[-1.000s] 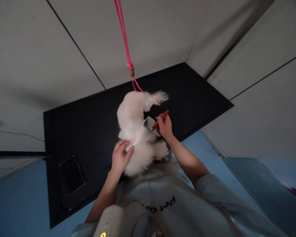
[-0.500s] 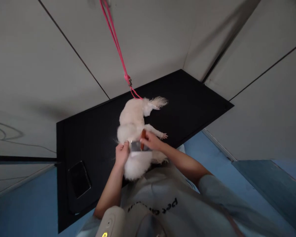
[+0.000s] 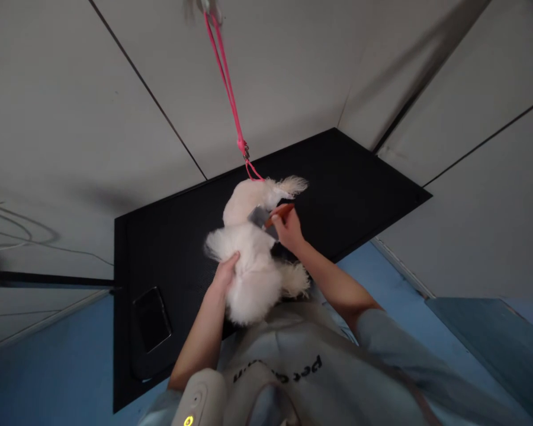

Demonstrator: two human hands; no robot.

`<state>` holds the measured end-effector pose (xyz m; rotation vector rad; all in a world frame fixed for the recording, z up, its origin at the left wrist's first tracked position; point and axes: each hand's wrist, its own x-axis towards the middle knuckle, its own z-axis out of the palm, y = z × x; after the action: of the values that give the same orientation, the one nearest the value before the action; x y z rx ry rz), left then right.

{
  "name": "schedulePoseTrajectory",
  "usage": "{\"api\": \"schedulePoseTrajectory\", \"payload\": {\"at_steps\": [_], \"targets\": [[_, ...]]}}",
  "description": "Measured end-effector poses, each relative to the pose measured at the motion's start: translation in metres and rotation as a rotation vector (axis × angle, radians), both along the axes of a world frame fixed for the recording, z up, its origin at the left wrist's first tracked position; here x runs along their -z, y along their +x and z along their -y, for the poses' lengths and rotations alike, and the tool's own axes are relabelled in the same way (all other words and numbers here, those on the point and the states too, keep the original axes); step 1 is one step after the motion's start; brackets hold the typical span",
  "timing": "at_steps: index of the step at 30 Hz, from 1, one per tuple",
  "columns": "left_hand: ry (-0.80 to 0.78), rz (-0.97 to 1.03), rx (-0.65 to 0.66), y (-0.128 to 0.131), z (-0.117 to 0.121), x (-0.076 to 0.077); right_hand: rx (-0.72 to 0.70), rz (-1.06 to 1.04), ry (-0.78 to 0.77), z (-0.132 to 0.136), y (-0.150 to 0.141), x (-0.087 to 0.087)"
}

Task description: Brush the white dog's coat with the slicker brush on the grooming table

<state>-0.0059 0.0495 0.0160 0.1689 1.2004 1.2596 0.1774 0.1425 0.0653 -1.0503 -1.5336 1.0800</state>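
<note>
A white fluffy dog [image 3: 244, 201] is on the black table in front of me, its fluffiest end close to my apron. My right hand [image 3: 288, 228] grips the orange-brown handle of a slicker brush [image 3: 258, 216]. The flat grey head of the brush rests against the coat around the middle of the body. On the near left side, my left hand [image 3: 228, 271] holds the dog, thumb lying on the fur and the other fingers mostly hidden. A pink lead [image 3: 231, 94] runs down to a small loop at the dog's far end.
A dark phone [image 3: 151, 319] lies on the left part of the black table [image 3: 359, 195]. Pale wall panels rise behind the far edge. A rounded pale device [image 3: 199, 399] with a yellow light sits against my front. Blue floor shows on both sides.
My right hand has moved the slicker brush away from me, up along the dog's body. The left hand has shifted slightly down and right, and the fur between has fluffed out. The view has shifted slightly.
</note>
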Motion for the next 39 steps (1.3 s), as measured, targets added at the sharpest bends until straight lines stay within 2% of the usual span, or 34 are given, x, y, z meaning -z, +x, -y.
{"api": "schedulePoseTrajectory", "payload": {"at_steps": [2,3,4,5,7,8,9,10,12,13,14,15,17,18,19,22,23,24,27,28,29,32,33,34,36,39], "targets": [[-0.088,0.066,0.082,-0.003,-0.001,-0.001,-0.299,0.086,-0.017,0.008,0.0,-0.002],[-0.124,0.132,0.132,-0.004,-0.002,-0.002,-0.389,0.115,-0.037,0.01,0.0,-0.002],[-0.149,0.191,0.17,-0.004,-0.003,-0.004,-0.402,0.127,-0.055,0.01,0.0,-0.002],[-0.161,0.224,0.182,-0.004,-0.004,-0.005,-0.317,0.117,-0.065,0.007,0.001,-0.001],[-0.148,0.204,0.126,-0.004,-0.005,-0.008,-0.004,0.056,-0.049,0.0,0.004,-0.001],[-0.133,0.181,0.09,-0.004,-0.005,-0.008,0.096,0.028,-0.028,-0.003,0.005,-0.001],[-0.117,0.171,0.071,-0.003,-0.005,-0.008,0.112,0.015,-0.008,-0.004,0.006,-0.002],[-0.099,0.185,0.081,-0.003,-0.005,-0.008,0.037,0.021,0.003,-0.002,0.006,-0.002],[-0.075,0.258,0.155,-0.002,-0.004,-0.006,-0.272,0.087,-0.004,0.003,0.005,-0.001],[-0.067,0.291,0.188,-0.002,-0.004,-0.005,-0.376,0.118,-0.016,0.005,0.003,-0.001],[-0.059,0.3,0.197,-0.002,-0.003,-0.005,-0.379,0.124,-0.025,0.006,0.002,-0.001],[-0.052,0.278,0.174,-0.002,-0.003,-0.004,-0.282,0.103,-0.024,0.004,0.002,-0.001],[-0.044,0.178,0.075,-0.001,-0.002,-0.003,0.024,0.018,0.007,-0.001,0.003,-0.002],[-0.043,0.14,0.039,0.0,-0.001,-0.003,0.094,-0.004,0.025,-0.003,0.004,-0.003],[-0.049,0.132,0.032,0.0,-0.001,-0.004,0.059,0.007,0.038,-0.003,0.005,-0.004],[-0.077,0.252,0.117,0.002,-0.004,-0.008,-0.378,0.165,0.035,0.002,0.005,-0.005],[-0.073,0.293,0.131,0.003,-0.005,-0.009,-0.435,0.198,0.025,0.003,0.004,-0.005],[-0.062,0.313,0.125,0.004,-0.006,-0.01,-0.402,0.204,0.015,0.003,0.004,-0.004],[-0.005,0.248,0.034,0.007,-0.009,-0.01,-0.044,0.116,0.005,0.001,0.004,-0.003],[0.009,0.209,0.014,0.007,-0.01,-0.009,-0.016,0.1,0.012,0.002,0.004,-0.003],[0.016,0.179,0.01,0.008,-0.01,-0.008,-0.072,0.106,0.024,0.005,0.004,-0.003],[0.022,0.158,0.061,0.008,-0.011,-0.007,-0.386,0.189,0.041,0.011,0.003,-0.001],[0.033,0.152,0.071,0.009,-0.012,-0.007,-0.394,0.196,0.033,0.009,0.002,0.0],[0.048,0.134,0.076,0.01,-0.012,-0.008,-0.334,0.18,0.022,0.005,0.002,0.001],[0.081,0.045,0.062,0.012,-0.012,-0.011,-0.099,0.098,0.025,-0.008,0.005,0.001],[0.077,-0.13,0.014,0.017,-0.013,-0.014,0.196,-0.042,0.111,-0.021,0.01,-0.003]]}}
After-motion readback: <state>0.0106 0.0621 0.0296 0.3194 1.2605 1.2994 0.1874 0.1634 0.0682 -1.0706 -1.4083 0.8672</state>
